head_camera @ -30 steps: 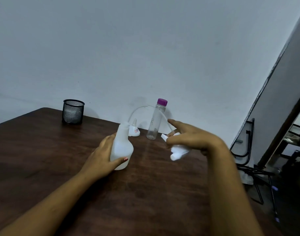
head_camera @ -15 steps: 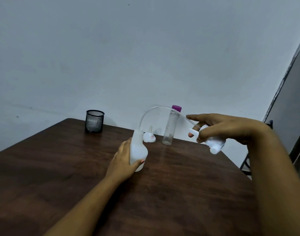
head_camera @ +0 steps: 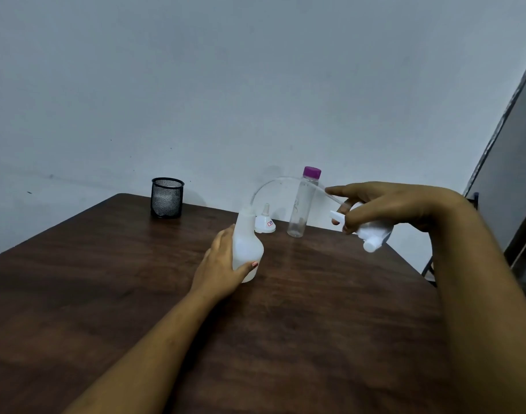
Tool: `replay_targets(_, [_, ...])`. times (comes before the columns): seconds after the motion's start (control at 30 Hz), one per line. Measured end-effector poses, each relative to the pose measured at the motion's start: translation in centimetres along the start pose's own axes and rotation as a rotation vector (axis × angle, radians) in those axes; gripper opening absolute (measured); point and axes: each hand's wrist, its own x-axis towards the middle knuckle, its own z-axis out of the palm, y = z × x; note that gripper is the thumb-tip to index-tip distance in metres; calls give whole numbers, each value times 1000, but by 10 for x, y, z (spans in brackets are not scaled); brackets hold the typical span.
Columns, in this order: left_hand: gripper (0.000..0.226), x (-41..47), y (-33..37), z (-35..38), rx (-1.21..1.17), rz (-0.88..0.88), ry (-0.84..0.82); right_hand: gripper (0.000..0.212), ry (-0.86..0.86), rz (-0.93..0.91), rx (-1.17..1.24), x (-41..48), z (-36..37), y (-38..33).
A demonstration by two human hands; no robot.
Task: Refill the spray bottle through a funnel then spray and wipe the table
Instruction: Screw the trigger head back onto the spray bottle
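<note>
White spray bottle [head_camera: 247, 249] was steadied by the closed left hand [head_camera: 223, 268]. Its spray head [head_camera: 367, 231] was gripped, unscrewed, in the right hand [head_camera: 384, 204], dip tube [head_camera: 273, 183] not fully withdrawn. Funnel [head_camera: 265, 224], filling, spraying and wiping remained.

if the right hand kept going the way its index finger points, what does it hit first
Probably the clear bottle: the right hand points left toward it, holding the sprayer head. Depth is unclear; it may pass in front, toward the funnel.

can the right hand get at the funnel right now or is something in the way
Probably not yet. The right hand is full: it holds the spray head, whose tube still arcs into the spray bottle. The funnel sits beyond, with the clear bottle between it and that hand.
</note>
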Motion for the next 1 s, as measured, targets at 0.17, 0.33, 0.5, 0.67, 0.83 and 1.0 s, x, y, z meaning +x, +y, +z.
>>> replay_targets(0.17, [82, -1, 2, 0, 1, 9, 5, 88, -59, 29, -169, 8, 4, -14])
replay_targets(0.33, [81, 1, 0, -1, -18, 23, 3, 74, -121, 12, -311, 26, 22, -35])
replay_targets(0.5, [81, 3, -2, -1, -96, 7, 1, 65, -199, -8, -265, 47, 26, -48])
replay_targets(0.67, [72, 7, 0, -2, -173, -50, 20, 64, -199, -12, -486, 70, 16, -77])
replay_targets(0.83, [55, 22, 9, -13, -622, -140, 40, 71, -16, -39, -985, 97, 35, -95])
replay_targets(1.0, [44, 43, 22, -26, -712, -140, 14, 51, 237, -190, -1190, 107, 68, -85])
